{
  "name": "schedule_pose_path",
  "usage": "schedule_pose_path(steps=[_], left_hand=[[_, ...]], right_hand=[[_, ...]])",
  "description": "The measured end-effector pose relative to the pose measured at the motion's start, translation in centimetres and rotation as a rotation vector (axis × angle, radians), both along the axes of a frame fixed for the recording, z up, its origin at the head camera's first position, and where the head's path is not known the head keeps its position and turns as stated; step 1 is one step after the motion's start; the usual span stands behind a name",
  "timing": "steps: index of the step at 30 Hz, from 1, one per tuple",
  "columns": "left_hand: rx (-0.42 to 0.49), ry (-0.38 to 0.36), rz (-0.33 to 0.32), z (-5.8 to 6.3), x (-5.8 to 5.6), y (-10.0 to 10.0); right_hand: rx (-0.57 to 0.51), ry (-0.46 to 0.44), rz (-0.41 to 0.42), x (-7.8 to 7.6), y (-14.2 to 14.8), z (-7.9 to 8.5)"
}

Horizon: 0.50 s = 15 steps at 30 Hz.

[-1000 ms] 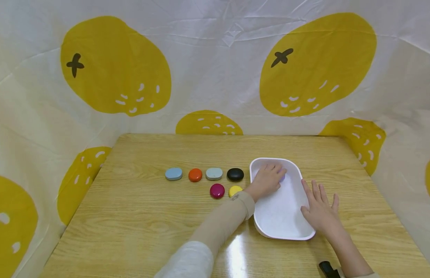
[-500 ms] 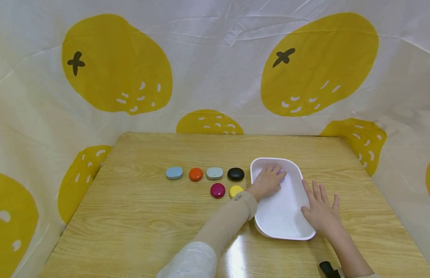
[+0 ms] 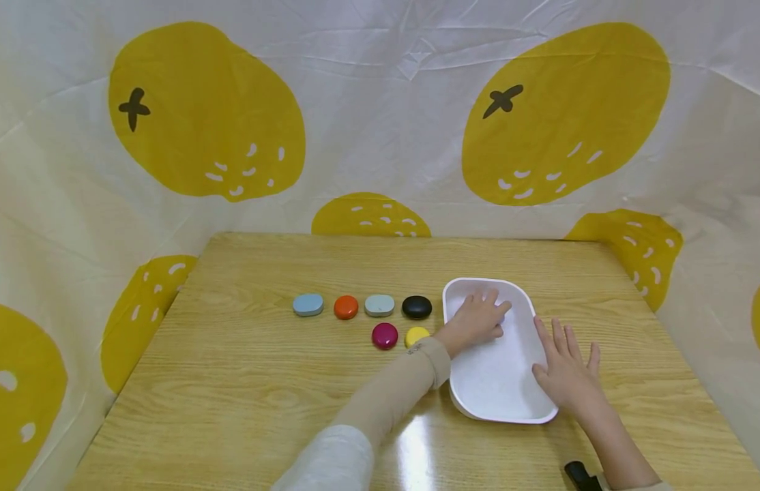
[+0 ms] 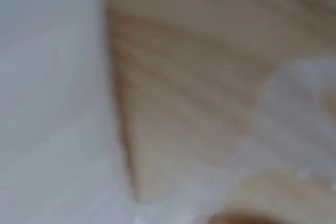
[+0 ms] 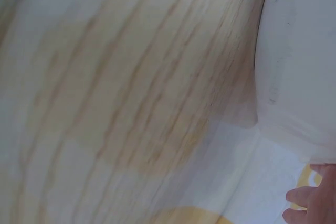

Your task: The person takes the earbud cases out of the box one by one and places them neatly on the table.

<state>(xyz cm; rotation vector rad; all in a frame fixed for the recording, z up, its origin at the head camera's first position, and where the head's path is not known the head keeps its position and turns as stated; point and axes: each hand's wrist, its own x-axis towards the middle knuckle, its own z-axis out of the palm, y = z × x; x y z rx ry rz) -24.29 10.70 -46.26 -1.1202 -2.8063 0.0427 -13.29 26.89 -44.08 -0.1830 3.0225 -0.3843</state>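
Observation:
In the head view my left hand (image 3: 477,322) reaches into the far end of a white tray (image 3: 503,382), palm down, its fingers spread. The lilac piece seen earlier under these fingers is hidden now. My right hand (image 3: 566,372) lies along the tray's right side with straight, spread fingers, touching the rim. In the right wrist view, fingers (image 5: 310,200) show at the lower right by the tray wall (image 5: 296,56). The left wrist view is blurred and shows a pale wall (image 4: 52,93) beside the wood, with no hand.
Left of the tray lie smooth pieces in a row: blue (image 3: 308,305), orange (image 3: 346,307), grey-green (image 3: 379,305) and black (image 3: 417,307). Nearer are a magenta piece (image 3: 385,335) and a yellow one (image 3: 416,337) close to the left sleeve. A patterned curtain (image 3: 380,123) encloses the wooden table (image 3: 232,395).
My left hand has shifted slightly right and its fingers have spread further. The lilac piece has gone from sight. My right hand and the tray stay in place.

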Motion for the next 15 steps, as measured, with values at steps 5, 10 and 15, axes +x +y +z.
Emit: schedule_pose_path(steps=[5,10,15], left_hand=[[0.015,0.119,-0.048,2.2,0.8,-1.2],[-0.012,0.181,-0.091,4.8,2.4,-4.1],[0.044,0.191,-0.119,5.8,3.7,-8.8]], right_hand=[[-0.006,-0.006,0.004,0.0,-0.1,0.1],[-0.013,-0.009,-0.001,0.0,-0.2,0.2],[-0.014,-0.022,-0.001,0.0,-0.1,0.2]])
